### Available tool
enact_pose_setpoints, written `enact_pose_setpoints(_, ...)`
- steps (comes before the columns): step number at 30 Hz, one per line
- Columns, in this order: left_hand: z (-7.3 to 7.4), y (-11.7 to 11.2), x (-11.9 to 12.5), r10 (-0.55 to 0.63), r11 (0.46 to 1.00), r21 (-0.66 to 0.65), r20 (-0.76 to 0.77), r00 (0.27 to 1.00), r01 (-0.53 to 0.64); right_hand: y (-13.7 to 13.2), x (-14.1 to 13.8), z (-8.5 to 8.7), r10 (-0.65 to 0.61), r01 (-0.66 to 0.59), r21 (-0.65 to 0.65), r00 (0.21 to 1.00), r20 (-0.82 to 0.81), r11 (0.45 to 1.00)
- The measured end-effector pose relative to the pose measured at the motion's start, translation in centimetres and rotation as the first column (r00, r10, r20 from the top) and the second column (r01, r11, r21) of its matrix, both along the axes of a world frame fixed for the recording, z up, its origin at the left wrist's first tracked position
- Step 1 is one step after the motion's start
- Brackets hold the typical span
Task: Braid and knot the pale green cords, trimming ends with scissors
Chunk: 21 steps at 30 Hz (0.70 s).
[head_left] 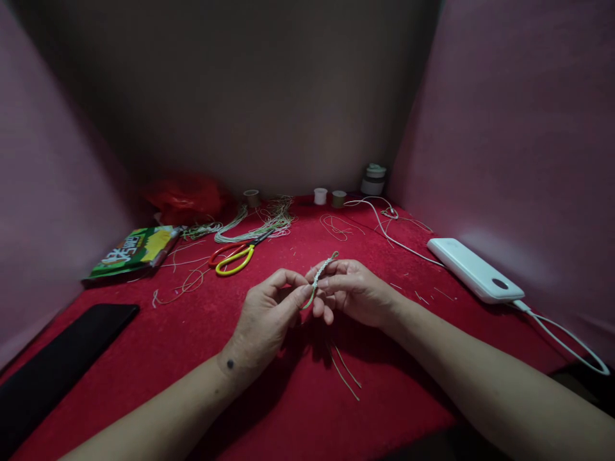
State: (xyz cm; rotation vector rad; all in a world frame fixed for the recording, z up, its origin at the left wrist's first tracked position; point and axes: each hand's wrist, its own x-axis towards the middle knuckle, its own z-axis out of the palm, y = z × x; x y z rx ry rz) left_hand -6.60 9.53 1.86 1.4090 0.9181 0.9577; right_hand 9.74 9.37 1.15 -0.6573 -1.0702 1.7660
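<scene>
Both my hands meet over the middle of the red cloth point(202, 333). My left hand point(267, 314) pinches the lower part of a thin braided cord point(321, 271) between thumb and fingertips. My right hand point(353, 291) is closed on the same cord from the other side, its fingers pressed together. The braid's pale green and white end sticks up above the fingers. Loose cord tails point(344, 371) hang down from the hands and trail onto the cloth toward me.
Scissors with red and yellow handles point(235, 256) lie behind the hands, beside bundles of cord point(262, 224). A green snack bag point(134, 251) and a black flat object point(57, 365) lie left. A white power bank point(473, 269) with cable lies right. Small spools point(321, 196) and a red bag point(185, 197) stand at the back wall.
</scene>
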Motion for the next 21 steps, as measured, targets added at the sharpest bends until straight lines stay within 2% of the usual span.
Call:
enact_pose_setpoints(6, 0.13, -0.07, 0.07, -0.004, 1.000, -0.008, 0.001, 1.000, 0.004, -0.08, -0.19, -0.10, -0.062, 0.062, -0.006, 0.997, 0.035, 0.998)
enact_pose_setpoints(9, -0.12, -0.02, 0.02, 0.015, 1.000, -0.012, -0.017, 1.000, -0.015, -0.04, -0.08, -0.17, -0.228, 0.227, 0.029, 0.972, 0.062, 0.974)
enact_pose_setpoints(11, -0.33, 0.06, 0.01, 0.030, 1.000, -0.007, -0.027, 0.999, -0.030, -0.04, 0.01, -0.09, -0.350, 0.340, 0.115, 0.933, 0.085, 0.933)
enact_pose_setpoints(13, -0.51, 0.15, 0.01, 0.032, 0.999, -0.004, -0.034, 0.999, -0.032, -0.11, 0.06, 0.04, -0.413, 0.381, 0.211, 0.901, 0.134, 0.900)
enact_pose_setpoints(15, -0.61, 0.20, 0.03, 0.028, 1.000, 0.001, -0.041, 0.999, -0.028, -0.23, 0.03, 0.12, -0.394, 0.342, 0.246, 0.894, 0.212, 0.907)
enact_pose_setpoints(17, -0.64, 0.19, 0.05, 0.017, 1.000, 0.004, -0.035, 0.999, -0.017, -0.35, -0.05, 0.11, -0.317, 0.266, 0.202, 0.906, 0.281, 0.942)
enact_pose_setpoints(19, -0.61, 0.15, 0.05, 0.004, 1.000, 0.011, -0.022, 1.000, -0.004, -0.38, -0.14, -0.02, -0.245, 0.212, 0.141, 0.922, 0.300, 0.967)
enact_pose_setpoints(21, -0.56, 0.11, 0.06, 0.001, 1.000, 0.023, -0.029, 1.000, -0.001, -0.31, -0.18, -0.20, -0.227, 0.207, 0.101, 0.935, 0.271, 0.973)
